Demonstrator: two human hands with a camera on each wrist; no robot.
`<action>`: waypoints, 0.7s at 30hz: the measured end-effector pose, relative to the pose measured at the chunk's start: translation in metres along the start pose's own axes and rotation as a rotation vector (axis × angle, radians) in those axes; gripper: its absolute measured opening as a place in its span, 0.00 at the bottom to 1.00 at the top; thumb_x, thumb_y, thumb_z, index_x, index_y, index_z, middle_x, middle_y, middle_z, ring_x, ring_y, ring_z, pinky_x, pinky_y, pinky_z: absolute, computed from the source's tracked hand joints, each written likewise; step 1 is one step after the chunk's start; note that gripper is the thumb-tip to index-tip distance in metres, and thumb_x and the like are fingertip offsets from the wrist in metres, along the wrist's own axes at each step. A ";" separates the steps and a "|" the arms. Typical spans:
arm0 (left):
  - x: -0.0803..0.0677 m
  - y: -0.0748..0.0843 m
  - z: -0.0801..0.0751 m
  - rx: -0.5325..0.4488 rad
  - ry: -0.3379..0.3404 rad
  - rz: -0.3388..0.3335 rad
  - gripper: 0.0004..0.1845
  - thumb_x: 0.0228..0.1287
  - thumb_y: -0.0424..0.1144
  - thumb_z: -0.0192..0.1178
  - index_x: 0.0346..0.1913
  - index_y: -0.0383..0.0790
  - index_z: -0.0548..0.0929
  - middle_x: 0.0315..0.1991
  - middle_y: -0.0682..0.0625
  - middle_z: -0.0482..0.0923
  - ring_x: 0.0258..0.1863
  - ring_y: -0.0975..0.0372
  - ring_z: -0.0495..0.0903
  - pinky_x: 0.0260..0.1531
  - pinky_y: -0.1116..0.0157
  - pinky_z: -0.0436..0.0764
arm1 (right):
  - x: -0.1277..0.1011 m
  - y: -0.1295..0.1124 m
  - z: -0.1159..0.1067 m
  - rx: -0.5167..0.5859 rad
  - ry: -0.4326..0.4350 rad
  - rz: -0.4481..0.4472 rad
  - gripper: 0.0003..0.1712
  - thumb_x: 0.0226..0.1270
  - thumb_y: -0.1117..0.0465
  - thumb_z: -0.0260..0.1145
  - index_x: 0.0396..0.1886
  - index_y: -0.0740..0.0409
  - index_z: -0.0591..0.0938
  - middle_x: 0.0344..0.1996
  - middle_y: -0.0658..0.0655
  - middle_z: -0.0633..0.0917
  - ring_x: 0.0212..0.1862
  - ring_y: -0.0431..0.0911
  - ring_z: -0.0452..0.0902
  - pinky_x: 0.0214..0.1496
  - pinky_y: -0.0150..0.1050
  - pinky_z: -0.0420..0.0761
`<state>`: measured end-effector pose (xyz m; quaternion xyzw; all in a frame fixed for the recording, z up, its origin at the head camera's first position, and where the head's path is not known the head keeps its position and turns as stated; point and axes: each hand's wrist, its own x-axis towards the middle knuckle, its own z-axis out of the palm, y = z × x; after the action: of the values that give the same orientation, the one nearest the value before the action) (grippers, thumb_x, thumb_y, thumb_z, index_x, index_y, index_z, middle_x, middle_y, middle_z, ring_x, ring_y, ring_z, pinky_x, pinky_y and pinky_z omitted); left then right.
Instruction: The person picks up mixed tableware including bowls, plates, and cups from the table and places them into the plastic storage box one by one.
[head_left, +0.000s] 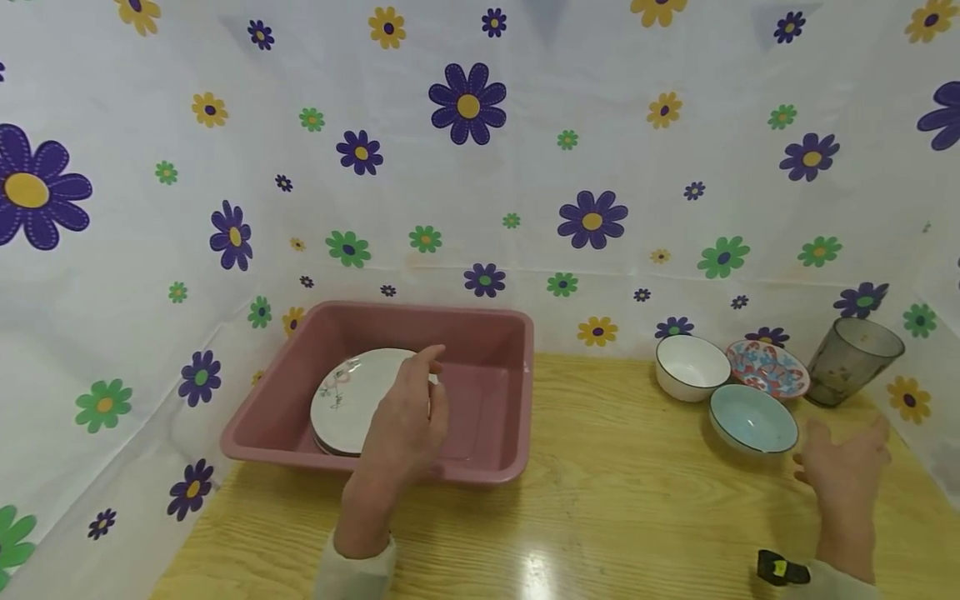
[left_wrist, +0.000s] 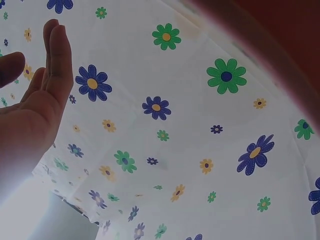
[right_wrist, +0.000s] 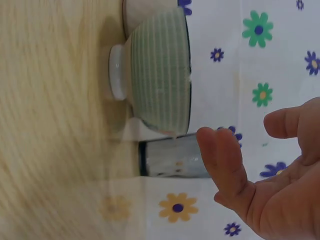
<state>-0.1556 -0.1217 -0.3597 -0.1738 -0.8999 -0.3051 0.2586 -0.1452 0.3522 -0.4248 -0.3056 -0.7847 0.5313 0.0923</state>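
My left hand (head_left: 408, 417) hovers over a pink plastic basin (head_left: 487, 475), its fingers fairly straight and holding nothing. White plates (head_left: 356, 400) with a floral print lie stacked in the basin, partly hidden by that hand. On the right, my right hand (head_left: 846, 462) is spread with thumb and fingers apart, close to a light blue bowl (head_left: 753, 417). In the right wrist view this bowl shows a green ribbed outside (right_wrist: 160, 75) and a white foot. Behind the fingers in that view stands a grey glass tumbler (right_wrist: 172, 156).
A white bowl (head_left: 692, 367) and a red-and-blue patterned bowl (head_left: 768, 367) sit behind the light blue one. The tumbler stands by the right wall. A flower-printed sheet (head_left: 525, 183) hangs around the wooden table (head_left: 600, 500).
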 end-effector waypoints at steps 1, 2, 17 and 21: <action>0.000 0.000 0.000 0.003 -0.002 0.003 0.21 0.69 0.26 0.52 0.64 0.31 0.69 0.47 0.39 0.76 0.33 0.56 0.78 0.29 0.61 0.79 | 0.002 0.002 -0.003 0.048 -0.014 0.026 0.50 0.75 0.49 0.44 0.75 0.53 0.18 0.74 0.73 0.26 0.20 0.36 0.76 0.25 0.34 0.82; 0.000 0.000 0.001 0.006 -0.004 0.005 0.21 0.69 0.26 0.53 0.64 0.31 0.69 0.47 0.39 0.76 0.33 0.56 0.78 0.29 0.61 0.79 | 0.003 0.004 -0.004 0.107 -0.025 0.050 0.50 0.75 0.50 0.44 0.74 0.50 0.17 0.74 0.70 0.23 0.20 0.33 0.76 0.25 0.35 0.83; -0.001 0.001 0.003 0.014 -0.067 -0.022 0.22 0.71 0.29 0.51 0.66 0.34 0.68 0.48 0.40 0.76 0.33 0.58 0.76 0.29 0.62 0.78 | 0.015 0.017 0.002 0.135 -0.137 0.111 0.47 0.76 0.46 0.37 0.74 0.61 0.20 0.75 0.76 0.34 0.21 0.38 0.82 0.30 0.41 0.86; 0.000 0.001 0.003 0.013 -0.080 -0.026 0.21 0.71 0.30 0.50 0.66 0.35 0.68 0.49 0.40 0.76 0.33 0.58 0.76 0.30 0.62 0.78 | 0.018 0.023 0.005 0.076 -0.203 0.085 0.47 0.77 0.44 0.34 0.74 0.68 0.23 0.73 0.81 0.40 0.22 0.41 0.84 0.31 0.40 0.86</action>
<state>-0.1558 -0.1194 -0.3612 -0.1726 -0.9137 -0.2953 0.2196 -0.1532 0.3645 -0.4509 -0.2795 -0.7557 0.5923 0.0010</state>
